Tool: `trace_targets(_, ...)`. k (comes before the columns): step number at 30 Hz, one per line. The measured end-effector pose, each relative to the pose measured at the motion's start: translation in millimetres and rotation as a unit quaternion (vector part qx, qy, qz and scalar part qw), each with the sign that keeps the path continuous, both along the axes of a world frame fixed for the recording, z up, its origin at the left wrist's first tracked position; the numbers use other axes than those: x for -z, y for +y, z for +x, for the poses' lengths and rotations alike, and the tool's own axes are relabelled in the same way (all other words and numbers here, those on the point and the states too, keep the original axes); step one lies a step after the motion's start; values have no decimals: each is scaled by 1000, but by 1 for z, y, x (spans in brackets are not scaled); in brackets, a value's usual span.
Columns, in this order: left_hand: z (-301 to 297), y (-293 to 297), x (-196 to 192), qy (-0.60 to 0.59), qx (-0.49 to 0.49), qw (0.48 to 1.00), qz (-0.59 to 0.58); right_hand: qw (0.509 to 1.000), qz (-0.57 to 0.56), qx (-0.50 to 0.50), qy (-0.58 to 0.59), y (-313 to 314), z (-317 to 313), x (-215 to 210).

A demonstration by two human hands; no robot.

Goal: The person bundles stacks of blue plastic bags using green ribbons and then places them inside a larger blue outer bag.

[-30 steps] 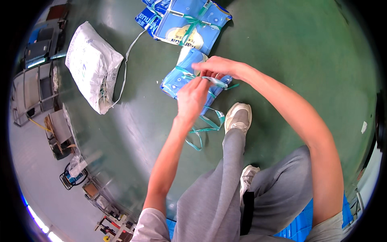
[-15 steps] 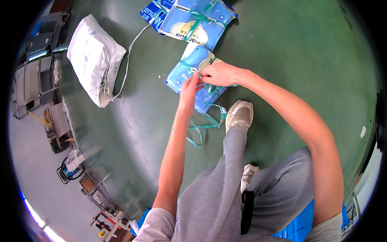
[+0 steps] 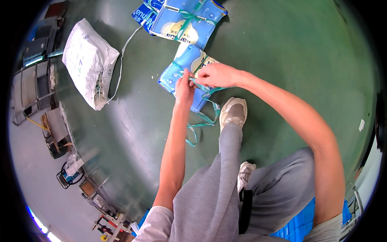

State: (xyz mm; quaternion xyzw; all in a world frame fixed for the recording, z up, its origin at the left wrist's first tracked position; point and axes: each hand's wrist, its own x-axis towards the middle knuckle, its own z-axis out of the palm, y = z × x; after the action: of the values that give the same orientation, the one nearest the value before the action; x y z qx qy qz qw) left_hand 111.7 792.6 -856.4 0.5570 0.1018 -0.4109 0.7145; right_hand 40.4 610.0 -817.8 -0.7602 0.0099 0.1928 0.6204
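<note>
A bundle of flat blue plastic packaging bags (image 3: 179, 64) lies on the green floor just beyond my front shoe. Green plastic strapping (image 3: 206, 117) runs around it, and a loose end trails in loops on the floor towards me. Over the bundle's middle, my left hand (image 3: 185, 88) pinches the green strap. Beside it on the right, my right hand (image 3: 217, 75) is closed on the same strap, its fingertips close to the left ones. My fingers partly hide where the strap crosses.
Larger tied bundles of blue bags (image 3: 205, 18) lie farther ahead. A white woven sack (image 3: 88, 60) stands at the left, a pale cord (image 3: 122, 60) running from it to the bundles. Carts and equipment (image 3: 38, 86) line the left wall. Blue material (image 3: 296, 224) lies beneath me.
Both hands stay at the strap; the fingertips have shifted slightly and more of the strap shows between them. The whole view has moved a little, so the bundles appear farther left.
</note>
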Motion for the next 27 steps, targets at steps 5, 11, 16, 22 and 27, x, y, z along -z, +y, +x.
trace_targets(5,-7,11,-5,-22,-30,999,1,988,70,101,96,17,-16,6)
trace_targets(11,-17,11,-3,-24,-10,998,-48,981,-98,167,11,39,-17,14)
trace_targets(16,-17,16,0,-13,-40,999,-26,991,-99,93,-2,36,-20,9)
trace_targets(22,-15,2,-4,-6,-79,996,-29,982,-92,133,-93,33,-20,9)
trace_targets(27,-5,1,-5,-8,-23,1000,-19,984,-104,126,-65,26,-19,6)
